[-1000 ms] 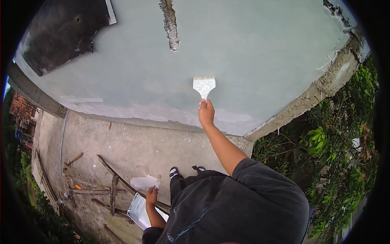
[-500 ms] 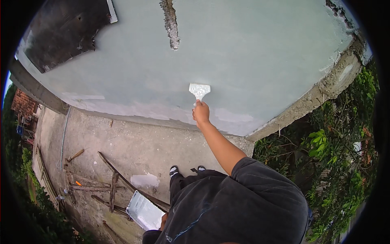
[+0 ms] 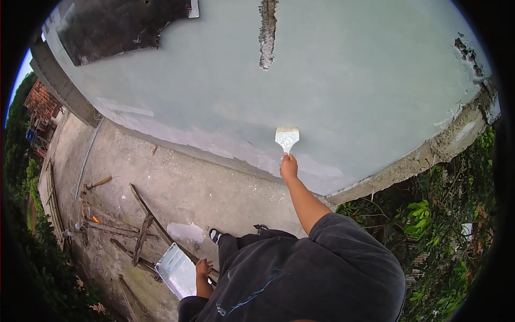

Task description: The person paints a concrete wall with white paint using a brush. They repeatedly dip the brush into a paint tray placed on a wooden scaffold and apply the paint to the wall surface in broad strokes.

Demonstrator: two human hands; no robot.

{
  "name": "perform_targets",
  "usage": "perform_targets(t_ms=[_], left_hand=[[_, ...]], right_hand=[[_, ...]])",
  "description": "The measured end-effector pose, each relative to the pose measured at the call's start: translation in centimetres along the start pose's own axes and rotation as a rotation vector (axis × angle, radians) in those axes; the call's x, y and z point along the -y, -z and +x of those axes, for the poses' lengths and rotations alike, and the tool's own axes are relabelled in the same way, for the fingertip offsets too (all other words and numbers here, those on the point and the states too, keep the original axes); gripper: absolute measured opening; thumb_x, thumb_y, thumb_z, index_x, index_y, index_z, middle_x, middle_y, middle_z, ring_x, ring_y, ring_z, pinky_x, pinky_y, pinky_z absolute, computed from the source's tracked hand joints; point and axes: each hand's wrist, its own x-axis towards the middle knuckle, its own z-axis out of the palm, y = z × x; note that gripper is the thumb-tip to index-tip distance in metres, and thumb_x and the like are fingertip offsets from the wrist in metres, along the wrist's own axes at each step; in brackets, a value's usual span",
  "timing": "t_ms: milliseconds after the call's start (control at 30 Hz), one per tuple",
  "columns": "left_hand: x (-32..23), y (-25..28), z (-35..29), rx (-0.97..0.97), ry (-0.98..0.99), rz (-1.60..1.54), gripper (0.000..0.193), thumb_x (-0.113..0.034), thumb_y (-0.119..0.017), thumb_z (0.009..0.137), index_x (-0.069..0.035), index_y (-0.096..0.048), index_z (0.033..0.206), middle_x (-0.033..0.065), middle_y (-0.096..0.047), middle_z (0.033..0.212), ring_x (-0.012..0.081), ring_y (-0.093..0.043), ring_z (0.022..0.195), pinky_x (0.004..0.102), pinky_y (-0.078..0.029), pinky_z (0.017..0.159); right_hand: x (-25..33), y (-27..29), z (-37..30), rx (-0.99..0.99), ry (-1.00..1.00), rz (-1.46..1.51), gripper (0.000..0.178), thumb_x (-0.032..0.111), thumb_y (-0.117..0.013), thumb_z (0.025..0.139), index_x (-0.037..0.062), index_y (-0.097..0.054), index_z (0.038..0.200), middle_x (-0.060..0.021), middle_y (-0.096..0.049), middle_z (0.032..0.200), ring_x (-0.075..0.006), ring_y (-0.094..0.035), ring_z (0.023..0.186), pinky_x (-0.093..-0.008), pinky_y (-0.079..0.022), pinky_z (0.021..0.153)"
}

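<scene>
My right hand [image 3: 288, 167] is closed around the handle of a wide, flat paintbrush [image 3: 287, 140], white with paint. Its pale bristles point up and lie at the lower part of a pale grey-green wall [image 3: 343, 91]; I cannot tell how firmly they press on it. Down at the left, my left hand [image 3: 203, 267] is at the right edge of a paint tray [image 3: 177, 270], with its fingers curled in. The tray is tilted and coated in whitish paint. Part of its lower end is hidden by my forearm and dark sleeve.
A rough groove [image 3: 267, 37] and a dark panel [image 3: 115, 29] mark the upper wall. Wooden planks [image 3: 142, 236] lie on the concrete floor [image 3: 161, 172], beside a pale paint patch [image 3: 186, 232] near my feet. Beyond the wall's broken right edge grow leafy bushes [image 3: 424, 220].
The brush has moved down and slightly left along the wall. My left hand shows more at the tray's edge, and the whole view has shifted.
</scene>
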Motion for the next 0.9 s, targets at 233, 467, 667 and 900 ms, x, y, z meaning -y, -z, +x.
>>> perform_targets(t_ms=[233,467,667,900], left_hand=[[4.0,0.9,0.9,0.013,0.181,-0.035,0.030,-0.029,-0.043,0.094,-0.006,-0.057,0.105,0.0101,-0.064,0.097,0.0246,-0.058,0.078,0.0455,-0.043,0.063],[6.3,2.9,1.5,0.040,0.231,-0.023,0.031,-0.030,-0.046,0.091,-0.011,-0.056,0.114,0.0075,-0.065,0.090,0.0250,-0.062,0.072,0.0523,-0.044,0.077],[4.3,5.9,5.1,0.059,0.218,0.031,0.034,-0.030,-0.048,0.090,-0.012,-0.053,0.118,0.0097,-0.067,0.097,0.0263,-0.063,0.075,0.0490,-0.047,0.066],[-3.5,10.1,9.6,0.054,0.063,-0.043,0.042,-0.030,-0.048,0.088,-0.008,-0.049,0.124,0.0155,-0.066,0.111,0.0315,-0.064,0.090,0.0511,-0.048,0.073]], right_hand=[[0.8,-0.6,-2.2,0.164,-0.598,0.403,0.024,0.032,-0.041,0.100,0.0094,-0.044,0.091,-0.0023,-0.043,0.060,-0.0119,-0.036,0.044,-0.0280,-0.028,0.040],[10.9,-5.6,-4.8,0.264,-0.179,0.278,0.027,0.032,-0.042,0.099,0.0071,-0.046,0.090,-0.0028,-0.045,0.060,-0.0113,-0.038,0.043,-0.0256,-0.029,0.038],[15.5,-8.5,-8.5,0.228,0.145,0.226,0.027,0.033,-0.040,0.100,0.0088,-0.047,0.090,-0.0028,-0.046,0.059,-0.0110,-0.039,0.041,-0.0247,-0.029,0.037],[16.3,-11.1,-6.4,0.054,0.146,0.355,0.033,0.039,-0.036,0.100,0.0105,-0.046,0.088,-0.0022,-0.045,0.058,-0.0107,-0.038,0.039,-0.0244,-0.026,0.035]])
